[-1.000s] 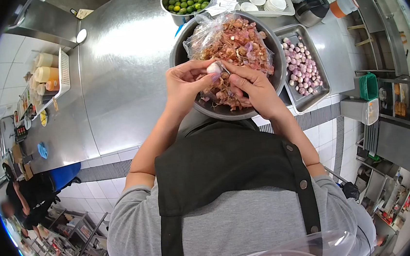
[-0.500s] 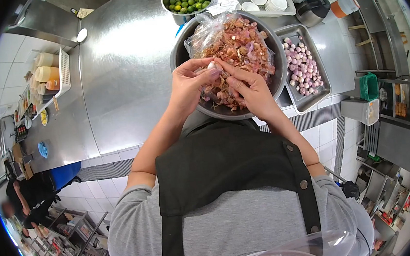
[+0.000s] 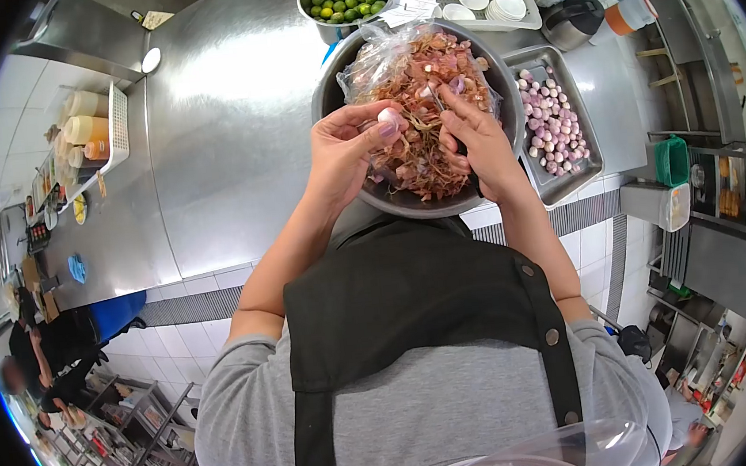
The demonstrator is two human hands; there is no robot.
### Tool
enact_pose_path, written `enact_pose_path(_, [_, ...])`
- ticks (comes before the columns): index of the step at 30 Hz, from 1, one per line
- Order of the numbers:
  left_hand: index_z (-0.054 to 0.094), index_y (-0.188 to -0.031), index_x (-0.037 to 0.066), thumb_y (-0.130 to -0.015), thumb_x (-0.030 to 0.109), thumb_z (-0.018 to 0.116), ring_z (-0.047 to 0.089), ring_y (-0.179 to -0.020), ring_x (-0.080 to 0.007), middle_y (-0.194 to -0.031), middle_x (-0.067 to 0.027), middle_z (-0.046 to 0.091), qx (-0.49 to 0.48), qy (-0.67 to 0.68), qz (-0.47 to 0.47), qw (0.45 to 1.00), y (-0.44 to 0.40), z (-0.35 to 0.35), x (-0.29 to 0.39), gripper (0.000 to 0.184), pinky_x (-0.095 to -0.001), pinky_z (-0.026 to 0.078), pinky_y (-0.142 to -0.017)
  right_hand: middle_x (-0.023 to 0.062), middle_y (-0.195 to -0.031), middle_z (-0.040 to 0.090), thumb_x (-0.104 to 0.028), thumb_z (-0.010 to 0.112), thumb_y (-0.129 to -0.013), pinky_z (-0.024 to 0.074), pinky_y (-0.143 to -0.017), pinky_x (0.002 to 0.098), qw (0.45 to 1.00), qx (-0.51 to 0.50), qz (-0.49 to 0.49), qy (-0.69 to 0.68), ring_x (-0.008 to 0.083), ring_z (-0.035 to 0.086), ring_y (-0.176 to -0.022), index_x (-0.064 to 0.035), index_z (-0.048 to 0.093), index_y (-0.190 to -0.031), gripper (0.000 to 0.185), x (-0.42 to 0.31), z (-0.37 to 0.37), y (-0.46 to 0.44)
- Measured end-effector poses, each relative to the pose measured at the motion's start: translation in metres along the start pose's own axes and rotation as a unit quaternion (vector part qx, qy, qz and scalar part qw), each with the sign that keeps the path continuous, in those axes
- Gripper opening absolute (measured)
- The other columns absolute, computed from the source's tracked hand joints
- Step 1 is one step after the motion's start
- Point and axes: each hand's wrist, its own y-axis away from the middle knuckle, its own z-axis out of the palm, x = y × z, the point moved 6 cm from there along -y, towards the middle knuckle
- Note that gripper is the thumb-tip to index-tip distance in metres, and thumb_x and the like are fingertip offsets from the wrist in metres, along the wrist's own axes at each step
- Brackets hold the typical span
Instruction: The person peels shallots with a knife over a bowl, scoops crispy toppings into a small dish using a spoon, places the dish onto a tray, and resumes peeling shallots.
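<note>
Between thumb and fingers, my left hand [image 3: 343, 147] pinches a pale shallot [image 3: 391, 119] above a big round metal bowl [image 3: 509, 88]. My right hand [image 3: 478, 146], closed, grips a small knife [image 3: 439, 98] whose blade points up and away; its dark handle shows partly under the palm. Reddish-brown skins [image 3: 433, 59] fill the bowl, with a clear plastic bag [image 3: 375, 55] among them. Right of the bowl, a rectangular metal tray [image 3: 595, 153] holds many peeled purple-white shallots [image 3: 551, 120].
Behind the bowl stand a pot of green limes [image 3: 344, 0] and a white basket [image 3: 532, 17] of small dishes. A dark-lidded jug [image 3: 571, 22] is at the back right. A bottle basket [image 3: 118, 131] sits left. A person in black [image 3: 37, 351] is at far left.
My right hand with the knife has moved right, away from my left hand. The shallot in my left hand now shows more fully.
</note>
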Motion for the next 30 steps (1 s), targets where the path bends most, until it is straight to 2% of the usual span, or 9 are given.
enact_pose_path(2, [0.066,-0.113,-0.007,-0.088,-0.003,0.071,0.071,-0.099,-0.0255,-0.109,-0.0181,0.070,-0.023,-0.018,0.012,1.000,-0.001,-0.002,-0.002,0.026,-0.0333,0.060,-0.086,-0.0023,-0.072,0.046,-0.019,0.054,-0.104,0.0311,-0.045,0.0200,0.999,0.016,0.009,0.043,0.0051,0.037,-0.050,-0.0170,0.035,-0.155,0.055,-0.006,0.001,0.005])
enact_pose_path(7, [0.068,-0.110,-0.007,-0.085,-0.007,0.072,0.071,-0.094,-0.0207,-0.107,-0.0165,0.070,-0.005,-0.052,0.029,0.998,0.000,0.004,0.000,0.025,-0.0310,0.060,-0.084,-0.0046,-0.070,0.045,-0.017,0.053,-0.104,0.0352,-0.053,0.0199,0.973,-0.156,-0.061,0.157,0.0031,0.037,-0.058,-0.0139,0.037,-0.155,0.054,-0.024,0.042,0.027])
enact_pose_path(15, [0.071,-0.108,-0.006,-0.083,-0.009,0.073,0.071,-0.093,-0.0178,-0.111,-0.0167,0.070,-0.007,-0.072,0.097,0.993,0.002,0.010,0.009,0.025,-0.0281,0.060,-0.082,-0.0061,-0.069,0.043,-0.015,0.051,-0.104,0.0325,-0.055,0.0201,0.970,-0.097,-0.109,0.193,0.0034,0.035,-0.061,-0.0126,0.049,-0.148,0.044,-0.023,0.041,0.020])
enact_pose_path(21, [0.064,-0.119,-0.007,-0.090,-0.008,0.063,0.069,-0.104,-0.0270,-0.118,-0.0188,0.066,0.001,0.006,-0.004,1.000,0.000,0.013,0.001,0.029,-0.0336,0.059,-0.092,-0.0059,-0.067,0.039,-0.012,0.049,-0.104,0.0295,-0.054,0.0207,0.996,-0.061,-0.038,0.047,0.0042,0.029,-0.059,-0.0142,0.049,-0.148,0.044,-0.017,0.037,0.020])
enact_pose_path(23, [0.063,-0.118,-0.006,-0.093,-0.006,0.062,0.069,-0.104,-0.0267,-0.116,-0.0177,0.067,-0.006,0.032,0.003,0.999,-0.002,0.010,-0.003,0.026,-0.0338,0.058,-0.093,-0.0006,-0.081,0.058,-0.011,0.050,-0.103,0.0431,-0.067,0.0214,0.975,-0.086,-0.090,0.186,0.0060,0.049,-0.071,-0.0122,0.049,-0.148,0.045,-0.018,0.039,0.022])
enact_pose_path(24, [0.063,-0.118,-0.006,-0.093,-0.006,0.062,0.069,-0.104,-0.0267,-0.116,-0.0177,0.067,-0.007,0.032,0.001,0.999,-0.002,0.009,-0.004,0.026,-0.0338,0.058,-0.093,-0.0006,-0.081,0.058,-0.011,0.050,-0.103,0.0431,-0.067,0.0214,0.975,-0.084,-0.089,0.185,0.0060,0.049,-0.071,-0.0122,0.049,-0.148,0.045,-0.016,0.038,0.021])
enact_pose_path(26, [0.063,-0.112,-0.004,-0.092,-0.006,0.062,0.068,-0.105,-0.0240,-0.115,-0.0169,0.067,-0.001,0.027,-0.009,1.000,-0.003,0.006,-0.007,0.020,-0.0341,0.058,-0.093,0.0078,-0.117,0.066,-0.009,0.050,-0.103,0.0457,-0.094,0.0267,0.950,-0.065,-0.173,0.253,0.0117,0.058,-0.107,-0.0093,0.046,-0.149,0.047,-0.022,0.039,0.021])
enact_pose_path(29, [0.063,-0.107,-0.002,-0.092,-0.007,0.062,0.068,-0.105,-0.0214,-0.115,-0.0165,0.068,-0.019,0.010,0.005,1.000,-0.002,0.009,-0.004,0.015,-0.0343,0.058,-0.093,0.0119,-0.146,0.053,-0.009,0.050,-0.102,0.0301,-0.114,0.0316,0.973,-0.083,-0.127,0.176,0.0163,0.042,-0.137,-0.0068,0.044,-0.150,0.048,-0.021,0.043,0.027])
enact_pose_path(30, [0.063,-0.107,-0.002,-0.092,-0.007,0.062,0.068,-0.105,-0.0214,-0.115,-0.0165,0.068,-0.019,0.009,0.005,1.000,-0.001,0.009,-0.005,0.015,-0.0343,0.058,-0.093,0.0119,-0.146,0.053,-0.009,0.050,-0.102,0.0301,-0.114,0.0316,0.973,-0.083,-0.128,0.176,0.0163,0.042,-0.137,-0.0068,0.044,-0.150,0.048,-0.020,0.042,0.026])
